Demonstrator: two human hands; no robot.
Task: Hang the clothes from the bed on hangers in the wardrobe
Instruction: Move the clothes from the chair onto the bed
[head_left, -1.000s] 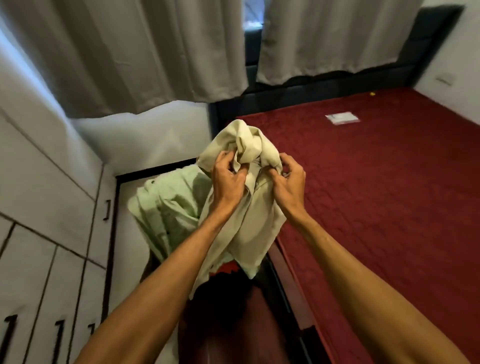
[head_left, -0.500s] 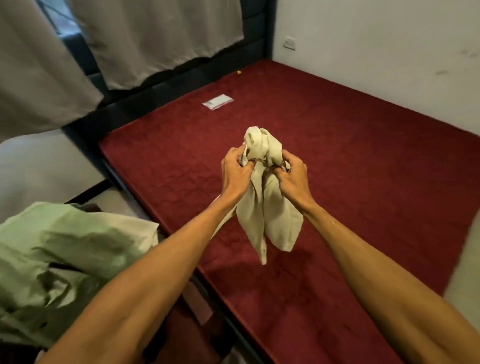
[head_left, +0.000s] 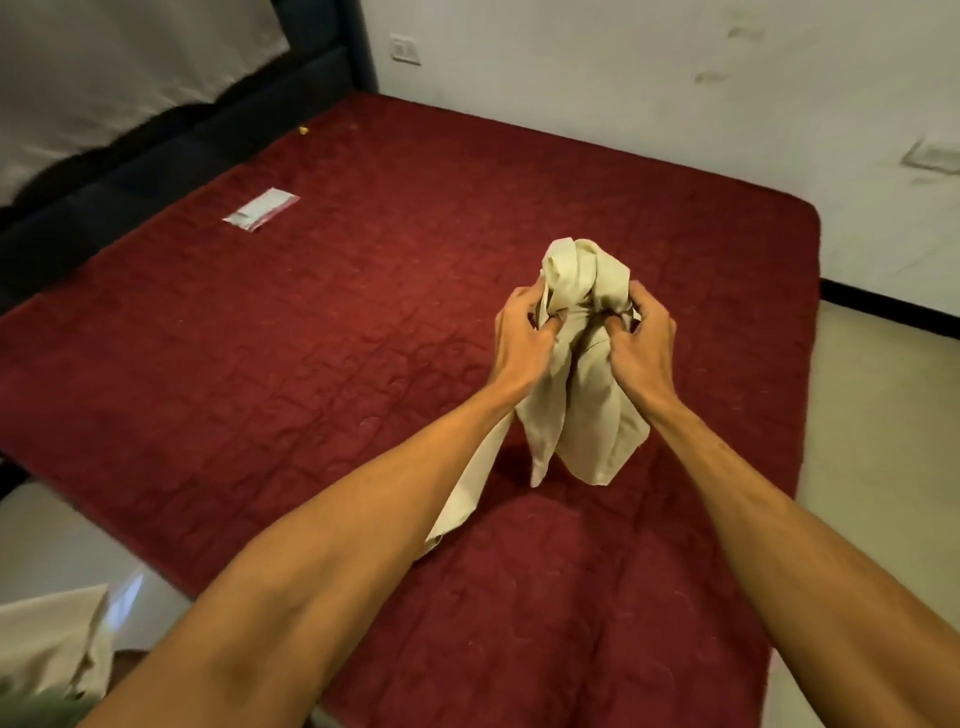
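Observation:
A bunched cream garment (head_left: 587, 415) hangs above the red bed (head_left: 311, 364). My left hand (head_left: 522, 343) grips its left side just below the bunched top. My right hand (head_left: 641, 343) grips its right side at the same height. The cloth's lower folds dangle under my hands, one strip trailing down along my left forearm. No hanger and no wardrobe are in view.
A small plastic packet (head_left: 261, 209) lies on the bed near the dark headboard (head_left: 156, 150). Another pale garment (head_left: 52, 654) shows at the bottom left corner. White walls bound the bed at the back, with pale floor (head_left: 883, 441) to the right.
The view has swung right, from the wardrobe side and green garment onto the bed. Both hands keep their grip on the cream garment, now held over the mattress.

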